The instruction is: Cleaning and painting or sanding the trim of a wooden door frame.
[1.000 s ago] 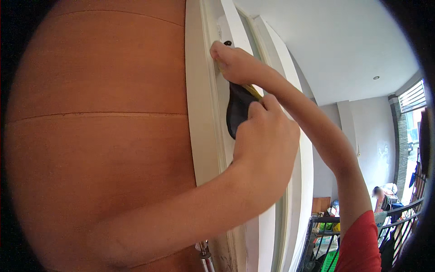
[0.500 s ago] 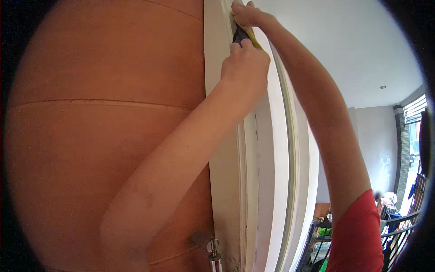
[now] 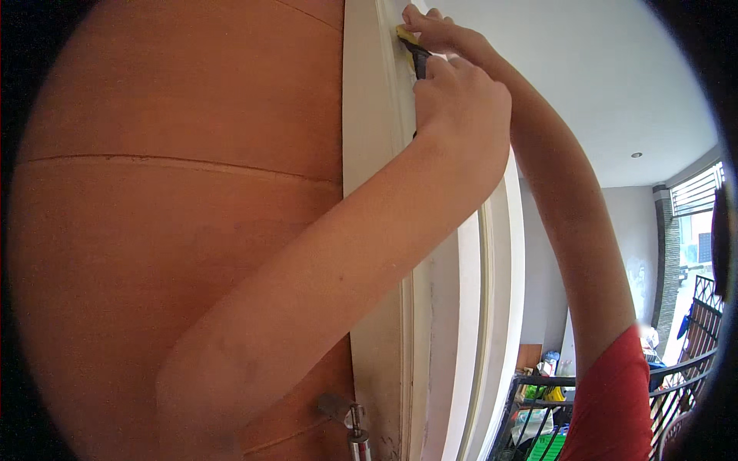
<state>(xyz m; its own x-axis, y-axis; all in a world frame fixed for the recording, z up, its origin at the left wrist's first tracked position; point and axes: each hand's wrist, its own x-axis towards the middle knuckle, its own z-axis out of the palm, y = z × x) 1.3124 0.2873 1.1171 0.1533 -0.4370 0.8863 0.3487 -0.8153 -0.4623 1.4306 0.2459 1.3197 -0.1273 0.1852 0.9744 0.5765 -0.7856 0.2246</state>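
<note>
My left hand [image 3: 461,100] reaches up from the lower left, closed around the dark handle of a black-and-yellow hand tool [image 3: 419,58]. The tool's yellow end lies against the cream door frame [image 3: 377,100], tilted up and left; its exact kind is hard to make out. Just above that end is my right hand [image 3: 442,31], its arm coming down to a red sleeve. The right fingers are bent and somewhat apart beside the frame's upper part, and I see nothing held in them. My left hand hides part of the handle.
A brown wooden door panel [image 3: 184,253] fills the left side, with a metal door handle [image 3: 357,434] low at its edge. At the right stand a dark metal railing [image 3: 546,380] and a grey wall [image 3: 607,253]. Several household items sit behind the railing.
My left hand has moved right and turned, showing more of the tool's black part. The right hand has shifted slightly right and down, and its fingers sit clear of the yellow part.
</note>
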